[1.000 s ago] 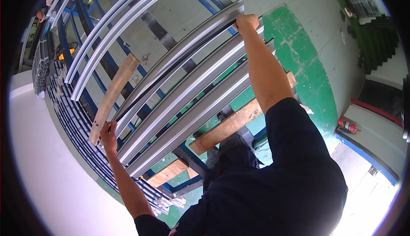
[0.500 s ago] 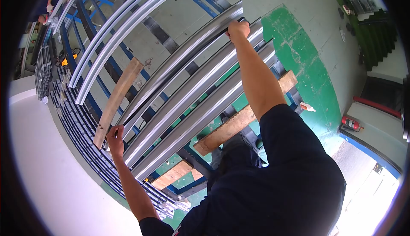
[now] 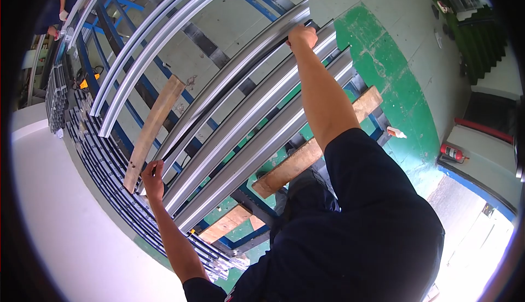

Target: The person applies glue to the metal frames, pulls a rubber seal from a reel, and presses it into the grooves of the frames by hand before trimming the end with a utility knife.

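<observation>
A long thin black strip (image 3: 176,150) runs between my two hands, along a silver metal profile (image 3: 247,55) lying across the rack. My left hand (image 3: 152,180) is closed on the strip near the profile's left end, its fingers pinched together. Near the far right end, my right hand (image 3: 302,37) is closed around the strip's other part, with a bit of black showing beyond the fingers. Two more silver profiles (image 3: 257,91) lie side by side, nearer my body.
Wooden boards (image 3: 155,132) lie on the blue rack. More profiles (image 3: 169,50) rest farther left, beside a bundle of dark bars (image 3: 104,162). A white bottle (image 3: 396,132) and fire extinguisher (image 3: 453,153) are at right. Another person's hands (image 3: 54,31) show at upper left.
My right hand has shifted slightly left and my left hand slightly right. Both stay closed on the strip. The view has moved a little.
</observation>
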{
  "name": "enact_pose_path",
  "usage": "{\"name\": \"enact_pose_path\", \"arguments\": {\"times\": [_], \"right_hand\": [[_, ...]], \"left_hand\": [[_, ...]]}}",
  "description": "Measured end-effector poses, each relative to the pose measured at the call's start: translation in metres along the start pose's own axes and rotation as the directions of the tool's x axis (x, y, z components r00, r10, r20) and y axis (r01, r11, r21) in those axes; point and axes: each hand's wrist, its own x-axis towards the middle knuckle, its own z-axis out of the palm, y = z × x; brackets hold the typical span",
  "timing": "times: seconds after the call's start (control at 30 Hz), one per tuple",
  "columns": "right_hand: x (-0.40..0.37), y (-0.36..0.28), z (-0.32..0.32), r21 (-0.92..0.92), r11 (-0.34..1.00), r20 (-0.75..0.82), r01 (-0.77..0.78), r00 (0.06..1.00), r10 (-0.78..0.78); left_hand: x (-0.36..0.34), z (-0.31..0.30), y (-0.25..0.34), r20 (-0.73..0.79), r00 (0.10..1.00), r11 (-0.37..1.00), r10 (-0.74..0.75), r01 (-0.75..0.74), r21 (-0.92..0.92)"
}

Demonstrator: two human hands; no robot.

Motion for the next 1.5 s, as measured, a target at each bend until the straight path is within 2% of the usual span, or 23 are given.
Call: {"name": "enact_pose_path", "arguments": {"times": [0.07, 0.17, 0.27, 0.3, 0.4, 0.53, 0.7, 0.83, 0.93, 1.03, 1.13, 1.27, 1.37, 1.47, 1.5], "right_hand": [[0.004, 0.001, 0.003, -0.002, 1.0, -0.024, -0.017, 1.0, 0.017], [-0.02, -0.018, -0.013, 0.015, 0.992, 0.041, -0.125, 0.991, 0.124], [0.007, 0.003, 0.016, -0.156, 0.986, -0.047, 0.051, 0.997, -0.059], [0.003, 0.006, 0.017, -0.185, 0.982, -0.019, 0.038, 0.999, -0.042], [-0.004, 0.007, 0.015, -0.153, 0.988, 0.033, -0.013, 0.999, 0.018], [-0.014, 0.005, 0.008, -0.035, 0.999, 0.021, 0.01, 1.0, -0.009], [-0.028, -0.001, 0.002, 0.052, 0.998, -0.018, -0.03, 0.999, 0.031], [-0.032, -0.003, 0.0, 0.092, 0.995, -0.048, -0.042, 0.998, 0.047], [-0.027, -0.005, -0.002, 0.079, 0.994, 0.006, -0.072, 0.997, 0.072], [-0.029, -0.002, 0.001, -0.047, 0.998, 0.062, -0.045, 0.997, 0.048], [-0.036, 0.002, 0.004, 0.108, 0.992, 0.026, -0.059, 0.998, 0.056], [-0.049, 0.0, 0.001, 0.104, 0.994, 0.016, -0.029, 0.999, 0.027], [-0.045, 0.012, 0.004, 0.05, 0.998, 0.083, -0.032, 0.996, 0.028], [-0.051, 0.008, 0.004, 0.142, 0.987, 0.091, -0.071, 0.994, 0.059], [-0.056, 0.005, 0.004, 0.18, 0.98, 0.033, -0.08, 0.997, 0.076]], "left_hand": [[0.001, -0.002, -0.003, 0.009, 1.0, 1.0, -0.007, 0.007, -0.018], [-0.002, -0.001, 0.002, 0.012, 1.0, 1.0, -0.014, 0.014, -0.01], [-0.003, 0.003, 0.003, 0.012, 1.0, 1.0, 0.008, -0.007, -0.017], [-0.002, 0.005, 0.002, 0.015, 1.0, 1.0, 0.027, -0.027, 0.005], [0.001, 0.007, -0.001, 0.058, 0.998, 0.999, 0.007, -0.01, 0.047], [0.002, 0.007, 0.001, 0.047, 0.999, 0.999, 0.021, -0.022, 0.024], [-0.001, 0.006, -0.001, 0.036, 0.999, 0.999, 0.031, -0.032, 0.016], [-0.003, 0.009, -0.006, 0.051, 0.998, 1.0, 0.02, -0.02, -0.002], [-0.004, 0.013, -0.006, 0.035, 0.999, 1.0, 0.017, -0.016, -0.024], [-0.002, 0.013, -0.004, 0.039, 0.999, 1.0, 0.026, -0.026, -0.007], [0.0, 0.011, -0.003, 0.066, 0.998, 1.0, 0.011, -0.011, 0.002], [-0.001, 0.01, -0.003, 0.037, 0.999, 1.0, 0.021, -0.021, -0.006], [-0.001, 0.009, -0.012, 0.064, 0.996, 0.998, 0.059, -0.058, -0.018], [-0.003, 0.009, -0.003, 0.058, 0.997, 0.999, 0.041, -0.04, -0.027], [-0.005, 0.007, 0.002, 0.067, 0.998, 1.0, 0.021, -0.019, -0.021]]}}
